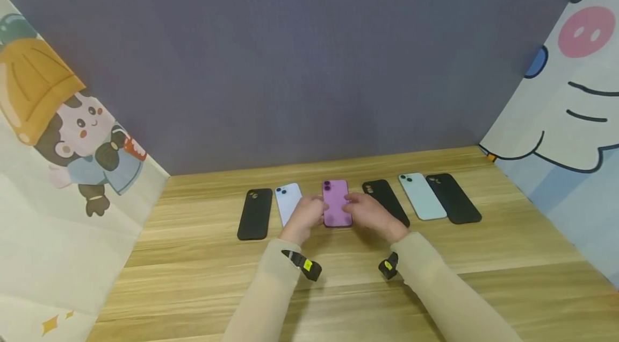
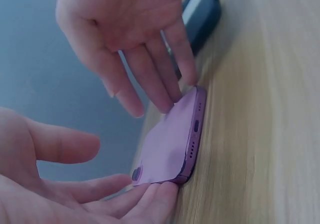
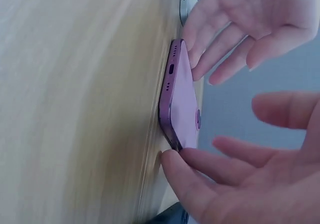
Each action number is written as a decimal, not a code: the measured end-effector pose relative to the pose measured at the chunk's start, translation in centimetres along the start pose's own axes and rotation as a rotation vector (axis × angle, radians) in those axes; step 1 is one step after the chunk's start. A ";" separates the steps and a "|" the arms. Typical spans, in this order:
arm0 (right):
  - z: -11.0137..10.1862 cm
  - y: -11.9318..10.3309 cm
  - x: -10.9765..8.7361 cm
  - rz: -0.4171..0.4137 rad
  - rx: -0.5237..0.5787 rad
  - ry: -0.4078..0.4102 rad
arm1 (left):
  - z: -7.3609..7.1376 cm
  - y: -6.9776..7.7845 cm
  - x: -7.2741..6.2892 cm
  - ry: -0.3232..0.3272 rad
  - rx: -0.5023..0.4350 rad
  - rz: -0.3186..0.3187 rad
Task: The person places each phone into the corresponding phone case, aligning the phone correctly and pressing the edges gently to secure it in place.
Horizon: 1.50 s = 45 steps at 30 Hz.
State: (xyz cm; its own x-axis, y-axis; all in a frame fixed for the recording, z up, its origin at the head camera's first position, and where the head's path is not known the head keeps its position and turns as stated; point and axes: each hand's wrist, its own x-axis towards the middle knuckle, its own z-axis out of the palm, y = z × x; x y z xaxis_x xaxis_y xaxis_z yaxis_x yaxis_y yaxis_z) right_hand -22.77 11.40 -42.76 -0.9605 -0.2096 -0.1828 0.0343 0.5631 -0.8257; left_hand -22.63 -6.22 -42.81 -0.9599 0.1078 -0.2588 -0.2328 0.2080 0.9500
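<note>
A pink phone (image 1: 337,207) lies back up on the wooden table, its camera end away from me. My left hand (image 1: 307,214) is at its left long side, and the fingertips (image 2: 162,191) touch that edge with the thumb raised clear. On the opposite side my right hand (image 1: 371,211) has its fingers extended, the fingertips (image 3: 171,160) at the phone's edge. Neither thumb presses on the phone. Just left of my left hand is a pale lavender phone (image 1: 288,198), partly hidden by it. A black phone case (image 1: 389,200) lies beyond my right hand, partly covered.
Another black phone case (image 1: 254,214) lies at the far left of the row. To the right, a mint-green phone (image 1: 422,197) rests beside a third black case (image 1: 453,198). A grey panel (image 1: 309,62) rises behind the table (image 1: 203,277), with printed sheets on both sides.
</note>
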 end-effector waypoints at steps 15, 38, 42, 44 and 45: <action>-0.5 1.4 1.4 0.181 0.486 0.041 | -0.4 -0.1 0.9 0.021 -0.228 -0.111; -0.3 0.2 1.2 0.313 0.514 0.046 | 0.7 0.0 0.7 0.052 -0.210 -0.127; 0.0 0.0 1.1 0.311 0.518 0.047 | 0.7 -0.2 0.8 0.011 -0.186 -0.121; 0.1 0.1 1.0 0.305 0.513 0.051 | 0.8 -0.5 0.8 -0.004 -0.192 -0.117; 0.1 0.1 1.0 0.302 0.504 0.054 | 0.7 -0.7 0.8 -0.012 -0.193 -0.118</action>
State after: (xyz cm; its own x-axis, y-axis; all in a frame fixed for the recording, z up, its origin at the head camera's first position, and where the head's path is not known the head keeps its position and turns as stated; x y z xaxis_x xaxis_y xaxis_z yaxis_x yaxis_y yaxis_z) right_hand -23.69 11.11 -43.09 -0.9001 -0.0505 -0.4328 0.4228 0.1393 -0.8955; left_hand -23.10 -5.56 -43.79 -0.9226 0.1053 -0.3712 -0.3701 0.0300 0.9285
